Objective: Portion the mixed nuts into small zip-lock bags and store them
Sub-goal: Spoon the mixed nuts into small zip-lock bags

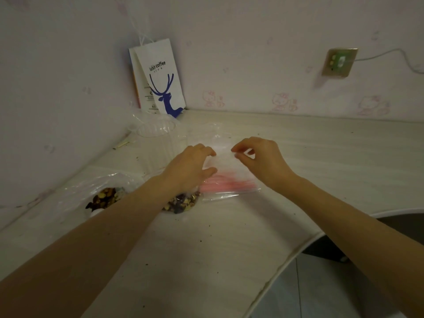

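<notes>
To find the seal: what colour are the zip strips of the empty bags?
Pink-red zip strips on clear bags; best in the head view.

Stack of empty zip-lock bags (231, 185): clear, pink seal strips, flat at frame centre (upper part blurred). Small filled bag of nuts (182, 201) lies just left of it, touching. Big clear bag of mixed nuts (104, 198) sits open, lower left.
</notes>
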